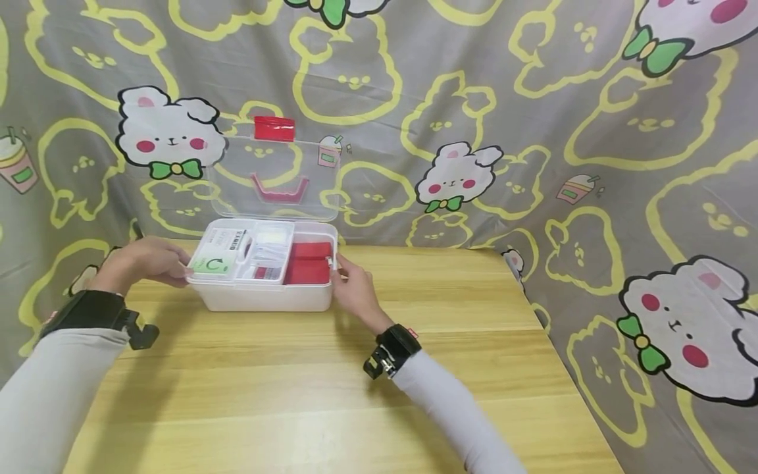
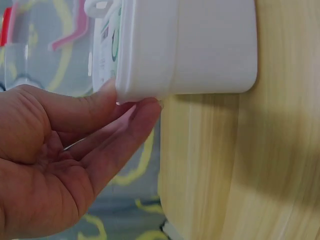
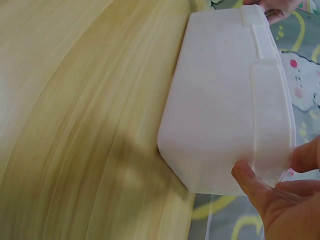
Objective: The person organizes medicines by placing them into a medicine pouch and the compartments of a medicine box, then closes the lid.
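Note:
A white plastic storage box (image 1: pixel 266 299) stands at the back of the table, its clear lid (image 1: pixel 237 204) raised behind it. My left hand (image 1: pixel 151 260) pinches the rim at the box's left end; in the left wrist view the thumb is on the rim and the fingers are below it. At the other end, my right hand (image 1: pixel 358 289) grips the rim corner, with the thumb (image 3: pixel 245 172) against the wall. Inside lie a white-and-green pack (image 1: pixel 216 253), a divided tray (image 1: pixel 272 247) with small packets, and red pouches (image 1: pixel 309 270).
The wooden table (image 1: pixel 296 395) reaches toward me in front of the box. A grey curtain (image 1: pixel 385 145) with rabbit prints hangs close behind the lid and along both sides. The lid has a red latch (image 1: pixel 274 128) and a pink handle (image 1: pixel 281 196).

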Motion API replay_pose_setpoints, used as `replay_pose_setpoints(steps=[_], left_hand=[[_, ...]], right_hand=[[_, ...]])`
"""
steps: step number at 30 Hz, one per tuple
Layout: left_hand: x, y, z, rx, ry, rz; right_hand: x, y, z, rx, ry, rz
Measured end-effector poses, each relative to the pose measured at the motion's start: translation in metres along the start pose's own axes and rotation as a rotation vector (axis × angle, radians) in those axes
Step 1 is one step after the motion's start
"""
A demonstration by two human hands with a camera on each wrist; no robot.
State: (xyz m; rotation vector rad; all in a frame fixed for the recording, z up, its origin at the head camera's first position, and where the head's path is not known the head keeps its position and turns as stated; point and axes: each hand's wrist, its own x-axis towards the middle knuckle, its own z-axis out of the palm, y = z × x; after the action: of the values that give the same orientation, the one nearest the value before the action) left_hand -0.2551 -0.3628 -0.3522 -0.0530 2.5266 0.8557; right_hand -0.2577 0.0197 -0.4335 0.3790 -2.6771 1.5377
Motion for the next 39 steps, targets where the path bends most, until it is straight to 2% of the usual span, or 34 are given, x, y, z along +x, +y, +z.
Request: replay_pose_setpoints(steps=[5, 10, 15, 22, 28, 35, 39], left_hand=[[0.009, 0.018, 0.023, -0.073, -0.004, 0.058], [0.01, 0.041, 0.048, -0.145, 0.029, 0.128], [0.015, 0.062, 0.071, -0.176, 0.048, 0.152], [0.022, 0.082, 0.096, -0.342, 0.034, 0.177], [0.023, 0.087, 0.103, -0.358, 0.037, 0.185], [0.024, 0.085, 0.106, -0.386, 0.022, 0.193], [0.023, 0.083, 0.109, -0.416, 0.005, 0.205]], right_hand=[[-0.007, 0.016, -0.031, 0.009, 0.012, 0.036], [-0.014, 0.032, -0.061, -0.014, 0.053, 0.059], [-0.02, 0.046, -0.088, -0.001, 0.097, 0.079], [-0.025, 0.06, -0.116, 0.074, 0.124, 0.127], [-0.027, 0.063, -0.127, 0.152, 0.108, 0.145], [-0.028, 0.065, -0.128, 0.115, 0.106, 0.146], [-0.032, 0.065, -0.131, 0.137, 0.09, 0.145]])
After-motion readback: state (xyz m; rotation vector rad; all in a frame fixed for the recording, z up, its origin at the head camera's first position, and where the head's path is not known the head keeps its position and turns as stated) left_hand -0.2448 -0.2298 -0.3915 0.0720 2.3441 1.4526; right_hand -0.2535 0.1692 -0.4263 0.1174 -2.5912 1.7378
